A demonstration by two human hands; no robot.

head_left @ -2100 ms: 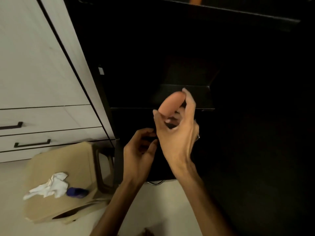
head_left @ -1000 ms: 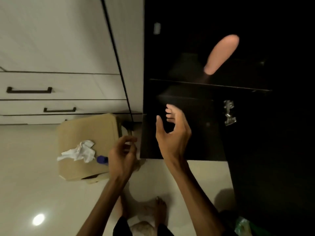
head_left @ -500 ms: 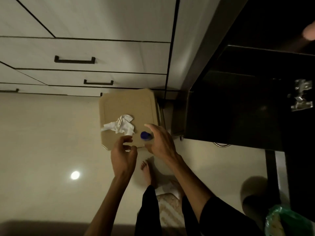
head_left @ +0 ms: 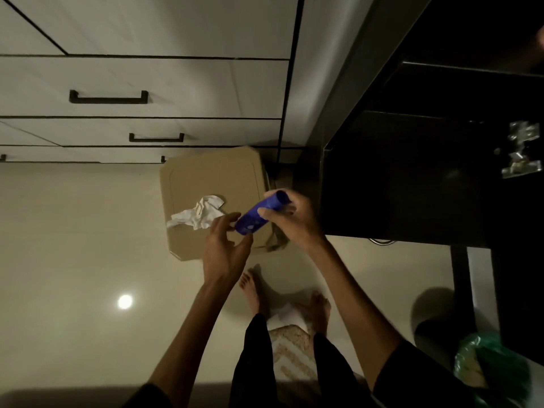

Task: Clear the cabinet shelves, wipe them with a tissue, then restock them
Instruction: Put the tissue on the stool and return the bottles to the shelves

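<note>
My right hand [head_left: 290,222] grips a blue tube-shaped bottle [head_left: 259,213], lifted just above a tan stool [head_left: 206,178]. Below and left of the bottle, my left hand [head_left: 223,248] is open, its fingertips close to the bottle's lower end; I cannot tell whether they touch it. A crumpled white tissue [head_left: 197,214] lies on the stool top. The open dark cabinet [head_left: 412,178] stands to the right, its shelves nearly black, with a metal hinge [head_left: 522,151] on its side.
White drawers with black handles [head_left: 109,97] line the wall behind the stool. My bare feet [head_left: 253,293] stand on the glossy beige floor by a patterned mat. A green plastic bag [head_left: 485,366] sits at the lower right beside the cabinet.
My view swung down from the cabinet to the stool. My right hand left the peach object on the shelf, reached down, took the blue bottle off the stool and lifted it.
</note>
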